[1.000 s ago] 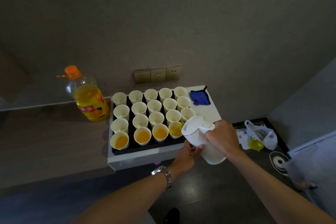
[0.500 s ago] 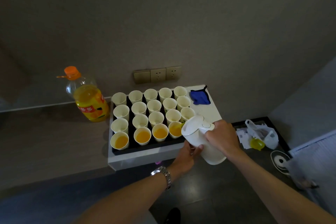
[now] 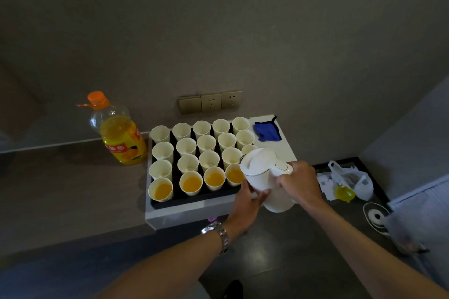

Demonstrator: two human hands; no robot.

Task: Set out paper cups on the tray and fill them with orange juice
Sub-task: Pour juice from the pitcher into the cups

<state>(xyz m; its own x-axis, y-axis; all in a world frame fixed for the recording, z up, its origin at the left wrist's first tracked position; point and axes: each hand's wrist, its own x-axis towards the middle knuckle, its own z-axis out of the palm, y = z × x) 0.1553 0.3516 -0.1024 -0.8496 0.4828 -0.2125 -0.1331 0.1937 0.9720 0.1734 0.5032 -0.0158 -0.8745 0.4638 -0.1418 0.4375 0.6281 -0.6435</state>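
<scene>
- Head view looks down on a black tray [image 3: 167, 202] packed with white paper cups [image 3: 185, 147], standing in rows on a white block against the wall.
- Four cups in the nearest row [image 3: 192, 183] hold orange juice; the cups behind look dry, and the near-row spot at the tray's 3 o'clock edge is hidden by the jug.
- A white lidded jug [image 3: 263, 172] hangs tipped over that 3 o'clock end of the tray, spout toward the cups.
- The right hand [image 3: 300, 183] is wrapped round the jug's handle; the left hand [image 3: 247, 201] cups the jug's lower side from beneath, fingers curved against it.
- My guess: the jug is hard, smooth plastic, heavy when full, so the handle plus a palm under the body is the sensible hold.
- The cups look light and thin; a knock from the spout would likely topple one, and squeezing would buckle it. Better to pour without touching them.
- At 9 o'clock from the tray stands a juice bottle [image 3: 120, 138] with an orange cap, partly full.
- A blue cloth [image 3: 267, 131] lies at the tray's 1 o'clock corner, handy for drips.
</scene>
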